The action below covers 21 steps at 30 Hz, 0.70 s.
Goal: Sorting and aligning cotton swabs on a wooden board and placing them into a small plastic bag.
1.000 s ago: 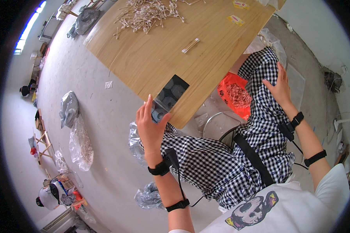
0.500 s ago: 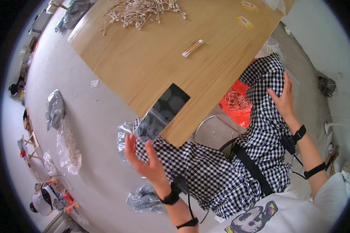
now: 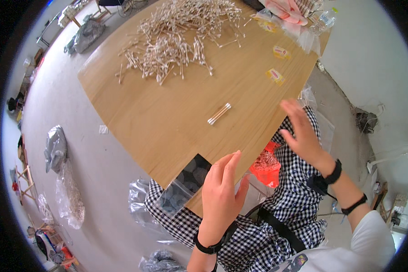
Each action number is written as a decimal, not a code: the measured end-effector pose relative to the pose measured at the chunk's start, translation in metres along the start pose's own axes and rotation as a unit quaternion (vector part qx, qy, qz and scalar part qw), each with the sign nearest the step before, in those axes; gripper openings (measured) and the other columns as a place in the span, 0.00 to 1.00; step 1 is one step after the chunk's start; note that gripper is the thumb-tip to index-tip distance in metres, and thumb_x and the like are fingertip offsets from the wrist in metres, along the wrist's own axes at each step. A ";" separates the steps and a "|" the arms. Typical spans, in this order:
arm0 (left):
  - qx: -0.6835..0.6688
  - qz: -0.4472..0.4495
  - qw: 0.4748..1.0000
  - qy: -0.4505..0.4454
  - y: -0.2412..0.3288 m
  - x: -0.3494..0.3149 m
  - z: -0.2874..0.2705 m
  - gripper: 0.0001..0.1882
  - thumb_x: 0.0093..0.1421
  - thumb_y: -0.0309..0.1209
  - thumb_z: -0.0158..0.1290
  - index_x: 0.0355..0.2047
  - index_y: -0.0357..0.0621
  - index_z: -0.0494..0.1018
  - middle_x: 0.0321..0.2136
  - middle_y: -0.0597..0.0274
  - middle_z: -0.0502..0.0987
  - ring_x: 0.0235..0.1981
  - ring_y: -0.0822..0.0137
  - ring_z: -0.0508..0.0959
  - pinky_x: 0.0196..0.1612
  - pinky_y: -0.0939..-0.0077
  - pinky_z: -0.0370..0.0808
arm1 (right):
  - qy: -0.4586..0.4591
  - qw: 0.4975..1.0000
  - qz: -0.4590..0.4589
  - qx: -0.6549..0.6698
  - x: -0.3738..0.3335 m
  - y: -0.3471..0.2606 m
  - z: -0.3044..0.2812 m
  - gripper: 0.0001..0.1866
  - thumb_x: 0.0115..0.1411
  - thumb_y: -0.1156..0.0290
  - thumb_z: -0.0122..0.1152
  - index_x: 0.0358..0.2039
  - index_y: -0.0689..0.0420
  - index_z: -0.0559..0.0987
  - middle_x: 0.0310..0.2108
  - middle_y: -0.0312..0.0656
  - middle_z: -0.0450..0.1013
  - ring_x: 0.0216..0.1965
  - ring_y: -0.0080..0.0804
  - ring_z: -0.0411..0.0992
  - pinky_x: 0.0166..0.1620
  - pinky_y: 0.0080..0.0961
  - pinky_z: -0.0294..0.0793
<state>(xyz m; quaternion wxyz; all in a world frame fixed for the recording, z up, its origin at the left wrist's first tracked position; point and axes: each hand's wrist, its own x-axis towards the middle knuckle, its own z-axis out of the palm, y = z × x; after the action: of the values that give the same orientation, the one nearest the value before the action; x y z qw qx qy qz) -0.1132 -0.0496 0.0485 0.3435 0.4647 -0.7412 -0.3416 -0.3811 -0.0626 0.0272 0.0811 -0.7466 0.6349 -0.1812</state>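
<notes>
We sit at a big wooden table [image 3: 177, 122] that fills most of what we see, with our checked lap below its near edge. At the far side lies a big heap of cotton swabs [image 3: 177, 41], and a few little yellow packets [image 3: 275, 75] lie near the right edge. In the middle of the table, well apart from the heap, lies a small bundle of swabs [image 3: 219, 114]. Our left hand [image 3: 221, 195] is at the near edge of the table, its fingers bent onto one end of a small clear plastic bag [image 3: 183, 186]; it looks like we are pinching the bag, but the thumb is hidden, so we cannot tell for sure. The bag lies half on the table and half over the edge. Our right hand [image 3: 303, 133] is open and holds nothing, up in the air just off the right side of the table. To do this step well, we think we should keep the bag flat and hold it by its top edge, so its mouth stays easy to find. We should bring the free hand in slowly and take the small bundle all at once, with the swabs lined up.
</notes>
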 end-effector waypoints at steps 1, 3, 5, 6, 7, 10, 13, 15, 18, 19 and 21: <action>0.009 0.007 1.000 -0.011 0.003 0.004 -0.002 0.26 0.51 0.20 0.60 0.52 0.38 0.69 0.46 0.49 0.73 0.44 0.54 0.76 0.47 0.65 0.74 | -0.012 0.999 -0.032 0.021 0.018 -0.012 0.004 0.35 0.50 0.75 0.60 0.61 0.58 0.63 0.62 0.48 0.60 0.67 0.47 0.52 0.68 0.44 0.49; 0.030 0.020 0.999 -0.025 0.009 0.012 -0.008 0.26 0.51 0.20 0.60 0.52 0.39 0.69 0.48 0.48 0.72 0.47 0.51 0.76 0.49 0.64 0.74 | -0.038 0.991 -0.128 0.000 0.046 -0.025 0.016 0.35 0.49 0.76 0.61 0.61 0.56 0.64 0.62 0.48 0.60 0.67 0.46 0.53 0.69 0.44 0.50; 0.051 -0.013 0.998 -0.022 0.015 0.021 -0.015 0.26 0.51 0.21 0.60 0.52 0.40 0.69 0.50 0.48 0.72 0.51 0.50 0.74 0.51 0.63 0.73 | -0.030 0.978 -0.202 -0.046 0.069 -0.029 0.028 0.33 0.48 0.77 0.61 0.58 0.56 0.67 0.62 0.48 0.60 0.67 0.43 0.53 0.69 0.43 0.50; 0.061 -0.047 0.997 -0.024 0.020 0.027 -0.022 0.26 0.52 0.22 0.60 0.52 0.40 0.69 0.51 0.49 0.71 0.52 0.50 0.73 0.54 0.63 0.71 | -0.022 0.979 -0.199 -0.037 0.078 -0.030 0.037 0.33 0.48 0.77 0.61 0.58 0.56 0.67 0.62 0.48 0.60 0.67 0.43 0.53 0.69 0.43 0.50; 0.072 -0.044 0.996 -0.029 0.019 0.034 -0.026 0.26 0.52 0.22 0.60 0.52 0.40 0.69 0.51 0.49 0.71 0.52 0.50 0.73 0.54 0.63 0.71 | -0.011 0.976 -0.216 -0.029 0.085 -0.030 0.047 0.29 0.48 0.77 0.61 0.54 0.56 0.70 0.59 0.47 0.63 0.65 0.43 0.56 0.67 0.42 0.53; 0.158 -0.075 0.984 0.007 0.005 0.061 -0.041 0.25 0.54 0.23 0.60 0.53 0.40 0.68 0.52 0.51 0.71 0.53 0.54 0.72 0.54 0.64 0.70 | -0.001 0.973 -0.227 0.044 0.097 -0.022 0.074 0.21 0.47 0.77 0.62 0.45 0.57 0.75 0.50 0.45 0.69 0.58 0.42 0.63 0.63 0.38 0.60; 0.233 -0.087 0.968 0.010 -0.029 0.105 -0.055 0.25 0.55 0.25 0.59 0.53 0.39 0.67 0.53 0.46 0.69 0.53 0.46 0.70 0.55 0.60 0.68 | -0.013 0.968 -0.219 0.120 0.098 -0.019 0.082 0.14 0.46 0.75 0.62 0.36 0.56 0.77 0.41 0.41 0.71 0.49 0.40 0.68 0.56 0.34 0.67; 0.237 -0.101 0.966 -0.003 -0.046 0.144 -0.056 0.24 0.56 0.27 0.58 0.53 0.40 0.67 0.53 0.45 0.69 0.54 0.46 0.69 0.56 0.60 0.68 | -0.016 0.967 -0.213 0.140 0.096 -0.017 0.086 0.11 0.46 0.74 0.61 0.33 0.56 0.77 0.36 0.39 0.71 0.46 0.39 0.69 0.53 0.32 0.69; 0.261 -0.047 0.964 -0.006 -0.073 0.199 -0.031 0.24 0.58 0.30 0.57 0.54 0.41 0.67 0.54 0.42 0.67 0.57 0.45 0.67 0.57 0.59 0.67 | 0.031 0.954 -0.209 0.215 0.094 -0.015 0.089 0.09 0.47 0.72 0.59 0.32 0.55 0.78 0.35 0.38 0.71 0.45 0.37 0.69 0.50 0.32 0.71; 0.284 0.020 0.959 0.002 -0.081 0.214 -0.024 0.24 0.59 0.32 0.57 0.55 0.41 0.67 0.55 0.40 0.67 0.58 0.43 0.66 0.57 0.58 0.67 | 0.037 0.954 -0.218 0.202 0.095 -0.018 0.088 0.08 0.47 0.72 0.57 0.31 0.55 0.78 0.34 0.38 0.71 0.44 0.36 0.70 0.49 0.31 0.72; 0.297 0.027 0.954 0.017 -0.094 0.249 0.011 0.24 0.59 0.33 0.57 0.56 0.43 0.67 0.56 0.37 0.66 0.59 0.41 0.65 0.57 0.57 0.66 | 0.042 0.958 -0.216 0.184 0.092 -0.008 0.087 0.08 0.48 0.71 0.56 0.30 0.55 0.78 0.34 0.37 0.71 0.44 0.36 0.70 0.47 0.31 0.73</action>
<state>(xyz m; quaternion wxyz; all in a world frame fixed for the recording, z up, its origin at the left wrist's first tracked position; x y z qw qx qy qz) -0.1620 -0.3092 0.0124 0.2116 0.5314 -0.8154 -0.0887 -0.3291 -0.1605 -0.0346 0.1488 -0.8299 0.4172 -0.3394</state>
